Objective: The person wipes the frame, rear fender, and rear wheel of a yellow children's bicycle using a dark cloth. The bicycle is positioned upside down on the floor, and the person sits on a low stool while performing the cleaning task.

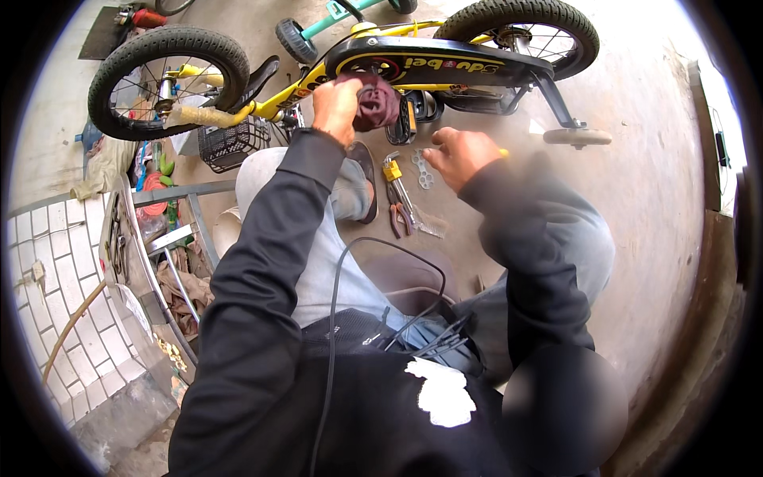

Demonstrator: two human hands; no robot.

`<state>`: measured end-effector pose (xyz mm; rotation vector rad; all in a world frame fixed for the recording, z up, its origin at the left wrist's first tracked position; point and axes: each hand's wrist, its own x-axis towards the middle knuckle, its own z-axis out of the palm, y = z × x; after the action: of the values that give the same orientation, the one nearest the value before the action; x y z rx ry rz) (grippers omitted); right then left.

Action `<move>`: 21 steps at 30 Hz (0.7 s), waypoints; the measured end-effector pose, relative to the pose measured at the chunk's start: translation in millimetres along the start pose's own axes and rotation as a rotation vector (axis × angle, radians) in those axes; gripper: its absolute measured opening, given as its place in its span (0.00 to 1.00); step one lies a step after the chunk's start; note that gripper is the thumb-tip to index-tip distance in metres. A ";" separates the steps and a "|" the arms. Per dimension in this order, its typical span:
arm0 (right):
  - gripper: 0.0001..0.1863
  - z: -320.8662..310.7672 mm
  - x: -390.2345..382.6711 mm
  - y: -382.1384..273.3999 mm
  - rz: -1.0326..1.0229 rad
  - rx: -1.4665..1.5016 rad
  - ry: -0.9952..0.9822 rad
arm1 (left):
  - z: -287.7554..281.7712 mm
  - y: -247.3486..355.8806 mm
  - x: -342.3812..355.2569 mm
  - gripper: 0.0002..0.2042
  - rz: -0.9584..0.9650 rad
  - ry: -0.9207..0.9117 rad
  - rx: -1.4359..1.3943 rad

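Note:
My left hand (335, 107) is closed on a maroon cloth (377, 105) against the crank area of a yellow-and-black child's bicycle (469, 67) lying on its side, with a pedal (410, 123) just right of the cloth. My right hand (462, 159), below the bike, has curled fingers around something yellow (502, 153), mostly hidden. Beside it on the floor lie a flat silver multi-hole wrench (423, 168), yellow-holdered hex keys (393, 167) and pliers (401, 219).
A black wire basket (226, 143) and a turquoise wheeled frame (322, 28) lie around the bike. At left are a metal rack (175, 238) with rags and clutter, and a tiled surface (56, 302). A wall edge (699, 175) runs along the right.

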<state>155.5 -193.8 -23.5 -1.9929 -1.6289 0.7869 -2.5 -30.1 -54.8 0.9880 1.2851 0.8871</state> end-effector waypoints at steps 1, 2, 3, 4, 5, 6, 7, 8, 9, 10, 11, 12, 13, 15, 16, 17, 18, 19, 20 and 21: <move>0.15 2.1 -0.7 0.3 0.002 -0.004 -0.009 | 3.8 -3.2 -1.9 0.08 0.127 0.056 0.167; 0.15 0.6 -0.8 2.1 0.012 -0.016 -0.009 | 12.4 -5.8 -1.9 0.08 0.257 0.100 0.327; 0.15 0.0 -1.3 3.2 0.017 -0.015 -0.004 | 19.0 -0.2 -12.3 0.12 0.408 0.145 0.420; 0.15 -1.4 -1.9 4.0 0.023 -0.015 0.002 | 24.6 3.4 -27.9 0.13 0.536 0.110 0.383; 0.15 -2.8 -1.9 2.8 0.021 -0.011 0.006 | 26.4 5.8 -39.9 0.14 0.722 0.164 0.436; 0.15 -4.1 -1.8 2.8 0.024 -0.011 -0.001 | 27.6 6.8 -45.7 0.14 0.907 0.216 0.488; 0.15 -5.7 -1.4 3.4 0.027 -0.011 -0.007 | 23.0 -5.1 -40.6 0.14 0.795 0.257 0.514; 0.16 -7.7 -0.9 2.9 0.026 -0.012 -0.010 | 15.4 -16.2 -34.2 0.14 0.688 0.300 0.538; 0.16 -8.4 -1.2 2.0 0.021 -0.009 -0.005 | 6.8 -15.6 -33.0 0.14 0.480 0.296 0.562; 0.16 -9.7 -2.1 -2.7 0.011 -0.006 -0.001 | -10.0 -29.6 -13.5 0.14 0.220 0.224 0.349; 0.16 -9.9 -3.3 -4.0 0.010 -0.004 0.000 | -9.6 -26.0 -7.7 0.14 0.253 0.231 0.438; 0.16 -9.5 -3.8 -3.1 0.014 -0.007 -0.008 | -9.1 -24.5 -5.0 0.13 0.286 0.240 0.528; 0.16 -8.7 -3.6 -2.0 0.016 -0.009 -0.018 | -4.8 -25.4 -3.7 0.13 0.386 0.243 0.651; 0.16 -5.3 -3.6 1.9 0.015 -0.022 -0.010 | 23.2 -13.5 -19.3 0.13 0.761 0.250 0.821; 0.15 -2.9 -3.5 3.5 0.005 -0.028 0.005 | 31.6 -10.0 -28.8 0.14 0.874 0.217 0.845; 0.15 -2.1 -3.0 4.3 -0.005 -0.033 0.019 | 38.4 -4.8 -37.8 0.16 0.955 0.078 0.836; 0.16 -3.2 -1.7 3.0 0.002 -0.027 0.025 | 44.1 -4.0 -48.0 0.17 1.048 -0.050 0.837; 0.16 -4.8 -0.9 1.7 0.008 -0.021 0.031 | 48.8 -7.0 -57.1 0.18 0.993 -0.091 0.816; 0.16 -6.0 0.5 0.9 0.015 -0.013 0.043 | 52.1 -8.2 -63.6 0.19 0.943 -0.133 0.796; 0.18 0.4 3.6 4.7 0.042 0.103 0.123 | 51.9 -9.9 -66.1 0.19 0.825 -0.111 0.727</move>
<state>159.2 -191.3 -27.4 -1.9678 -1.4522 0.7332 43.1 -99.9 -40.5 2.2082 1.1072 0.9505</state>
